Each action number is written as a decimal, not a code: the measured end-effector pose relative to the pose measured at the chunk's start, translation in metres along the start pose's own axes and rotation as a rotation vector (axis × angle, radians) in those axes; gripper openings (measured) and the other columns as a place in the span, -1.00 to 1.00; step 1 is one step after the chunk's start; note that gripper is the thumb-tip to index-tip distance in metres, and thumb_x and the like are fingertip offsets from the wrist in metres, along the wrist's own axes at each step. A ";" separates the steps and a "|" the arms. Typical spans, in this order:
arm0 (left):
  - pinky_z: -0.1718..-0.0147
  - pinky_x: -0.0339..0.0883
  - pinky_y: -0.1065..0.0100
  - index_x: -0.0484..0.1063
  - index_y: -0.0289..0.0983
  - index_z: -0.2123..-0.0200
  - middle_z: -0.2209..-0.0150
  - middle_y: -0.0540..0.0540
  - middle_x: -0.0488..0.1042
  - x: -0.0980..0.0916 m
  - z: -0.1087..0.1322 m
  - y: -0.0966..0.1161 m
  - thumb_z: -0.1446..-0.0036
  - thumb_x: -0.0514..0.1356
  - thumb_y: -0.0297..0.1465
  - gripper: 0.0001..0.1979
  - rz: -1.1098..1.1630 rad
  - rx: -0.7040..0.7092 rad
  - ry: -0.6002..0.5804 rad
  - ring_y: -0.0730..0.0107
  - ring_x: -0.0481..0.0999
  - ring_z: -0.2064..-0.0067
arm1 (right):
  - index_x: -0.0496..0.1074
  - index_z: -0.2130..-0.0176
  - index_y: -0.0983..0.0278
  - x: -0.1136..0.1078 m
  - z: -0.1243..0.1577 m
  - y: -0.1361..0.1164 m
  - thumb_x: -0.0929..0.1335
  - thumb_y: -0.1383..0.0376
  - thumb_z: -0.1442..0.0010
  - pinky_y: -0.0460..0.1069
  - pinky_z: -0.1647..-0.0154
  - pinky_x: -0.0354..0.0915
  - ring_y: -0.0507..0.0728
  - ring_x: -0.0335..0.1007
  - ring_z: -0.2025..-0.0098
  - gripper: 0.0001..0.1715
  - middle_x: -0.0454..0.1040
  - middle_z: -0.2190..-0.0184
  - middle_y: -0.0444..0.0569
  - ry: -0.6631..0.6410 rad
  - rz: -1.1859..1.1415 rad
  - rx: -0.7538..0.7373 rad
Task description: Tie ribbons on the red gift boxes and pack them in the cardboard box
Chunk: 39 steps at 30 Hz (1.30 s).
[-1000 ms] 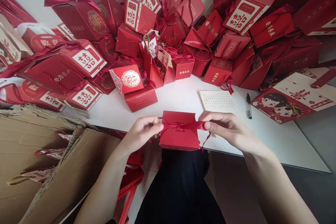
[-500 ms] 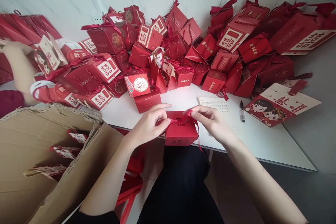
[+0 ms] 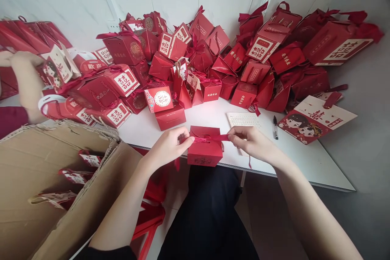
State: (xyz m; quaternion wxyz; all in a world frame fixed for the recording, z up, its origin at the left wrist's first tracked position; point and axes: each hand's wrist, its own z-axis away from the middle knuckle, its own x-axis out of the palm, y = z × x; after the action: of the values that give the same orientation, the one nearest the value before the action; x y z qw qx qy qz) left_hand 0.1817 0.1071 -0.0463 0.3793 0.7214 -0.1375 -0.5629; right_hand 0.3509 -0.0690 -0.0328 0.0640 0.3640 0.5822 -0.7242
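A small red gift box [image 3: 204, 151] stands at the near edge of the white table [image 3: 304, 154], right in front of me. A red ribbon [image 3: 210, 138] runs across its top. My left hand [image 3: 169, 146] pinches the ribbon's left end beside the box. My right hand [image 3: 252, 143] pinches the right end and holds it taut; a loose tail hangs below that hand.
A big heap of red gift boxes and bags [image 3: 213, 57] fills the back of the table. A note sheet [image 3: 243, 120], a pen [image 3: 275, 126] and a flat printed bag [image 3: 313, 118] lie to the right. An open cardboard carton [image 3: 45, 187] sits at left, beside another person's arm [image 3: 27, 85].
Both hands looped the ribbon together over the box top, then drew apart, pulling it tight sideways. The camera tilted up, showing more wall and the other person's arm.
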 end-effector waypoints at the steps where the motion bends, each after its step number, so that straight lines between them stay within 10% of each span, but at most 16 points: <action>1: 0.42 0.16 0.41 0.21 -0.25 0.51 0.51 0.07 0.31 0.001 -0.001 0.000 -0.14 0.02 -0.25 -0.75 -0.002 -0.005 0.002 0.46 0.28 0.47 | 0.32 0.49 0.27 -0.001 0.001 0.001 0.21 0.22 -0.12 -0.05 0.47 0.13 0.01 0.17 0.55 -0.76 0.29 0.59 -0.17 -0.002 0.014 -0.008; 8: 0.20 0.23 0.29 0.27 -0.24 0.33 0.29 -0.02 0.39 0.009 -0.001 0.010 -0.10 0.10 -0.22 -0.80 -0.093 0.085 0.143 0.32 0.38 0.21 | 0.35 0.46 0.26 -0.003 -0.001 -0.004 0.20 0.28 -0.13 -0.05 0.41 0.17 0.04 0.24 0.48 -0.79 0.37 0.53 -0.14 0.064 0.141 -0.056; 17: -0.01 0.18 0.20 0.36 -0.22 0.26 0.01 -0.08 0.36 0.012 -0.005 0.008 -0.16 0.04 -0.42 -0.87 -0.222 0.247 0.003 0.25 0.33 -0.04 | 0.38 0.40 0.25 -0.001 0.019 -0.029 0.21 0.33 -0.17 -0.09 0.46 0.12 0.00 0.18 0.54 -0.81 0.38 0.55 -0.17 -0.159 0.201 -0.243; 27: 0.13 0.24 0.20 0.33 -0.27 0.35 0.25 -0.10 0.38 0.016 -0.004 0.011 -0.09 0.02 -0.56 -0.86 -0.349 0.281 0.213 0.26 0.36 0.15 | 0.28 0.47 0.27 -0.003 -0.003 0.001 0.21 0.17 -0.17 -0.08 0.50 0.13 0.01 0.20 0.56 -0.73 0.26 0.64 -0.19 -0.027 -0.123 -0.004; 39: 0.18 0.24 0.27 0.40 -0.26 0.30 0.31 -0.08 0.41 0.014 -0.014 0.014 -0.18 0.01 -0.49 -0.83 -0.386 0.349 0.319 0.30 0.39 0.22 | 0.30 0.52 0.27 0.003 0.007 -0.007 0.22 0.08 -0.20 -0.06 0.43 0.17 0.03 0.26 0.52 -0.61 0.41 0.58 -0.11 -0.035 -0.198 -0.066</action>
State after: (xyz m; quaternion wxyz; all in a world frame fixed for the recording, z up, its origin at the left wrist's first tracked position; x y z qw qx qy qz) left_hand 0.2020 0.0947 -0.0455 0.1522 0.8677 -0.0311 -0.4721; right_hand 0.3416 -0.0724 -0.0286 0.0142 0.2897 0.6377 -0.7136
